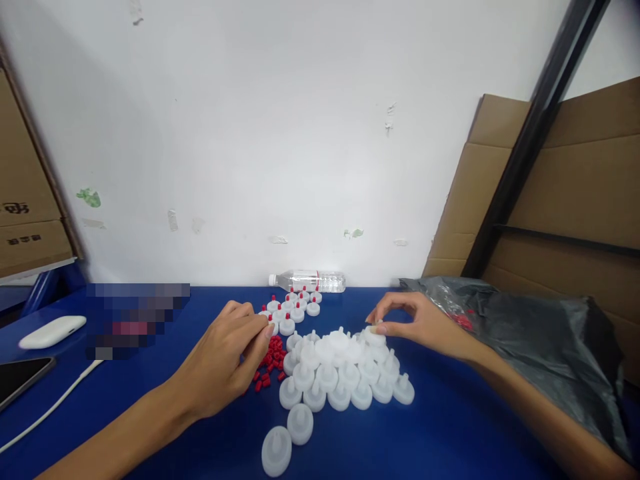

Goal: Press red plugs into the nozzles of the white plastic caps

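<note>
Blue tabletop (460, 433) against a scuffed white wall (300, 133), a crowded pile of white caps (327, 377) between two hands.
At the pile's far right side, the right hand (425, 321) pinches one white cap (375, 339) between thumb and fingers; with neighbours packed so close, a careless lift could drag others loose. To the pile's left, the left hand (223, 360) has thumb and fingers bunched close; whether they hold anything I cannot tell. Red-tipped caps (299, 311) stand beyond the pile's far left, near those fingertips, so a low sweep might topple them. Loose red pieces (274, 358) lie just left of the pile, partly hidden by that hand; a brushing knuckle could scatter them. Behind the pile, a clear bottle (330, 282) lies sideways and might roll if nudged.
</note>
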Motion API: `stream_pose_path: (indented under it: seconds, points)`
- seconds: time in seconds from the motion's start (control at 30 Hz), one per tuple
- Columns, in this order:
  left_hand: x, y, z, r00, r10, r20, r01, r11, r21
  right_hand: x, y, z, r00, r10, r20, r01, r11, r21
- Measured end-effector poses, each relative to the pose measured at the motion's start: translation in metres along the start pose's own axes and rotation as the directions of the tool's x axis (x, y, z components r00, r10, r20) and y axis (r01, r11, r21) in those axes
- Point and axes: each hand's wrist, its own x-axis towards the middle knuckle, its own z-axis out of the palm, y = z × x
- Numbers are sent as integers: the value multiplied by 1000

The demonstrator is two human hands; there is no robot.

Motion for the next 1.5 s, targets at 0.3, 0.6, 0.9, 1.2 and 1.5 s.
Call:
stream_pose_path:
  seconds: [0.3,0.6,0.9,1.2,1.5]
  points:
    - [-2,-1,1,1000,-1,25,1,1000,-9,-3,-6,1,999,-4,-32,3,1000,-9]
    - [-1,0,0,1000,12,17,-12,1000,4,-6,-16,-4,997,-23,-77,12,989,-146]
    - [1,0,1,999,19,27,-19,1000,-10,-4,-6,-5,1000,-30,-1,29,983,-181]
    - [-2,-2,2,999,27,37,-26,999,-27,-4,-7,-5,998,-34,47,42,983,-179]
    - [-1,-1,1,999,40,33,-39,999,-31,-4,-7,-3,998,-23,52,32,986,-166]
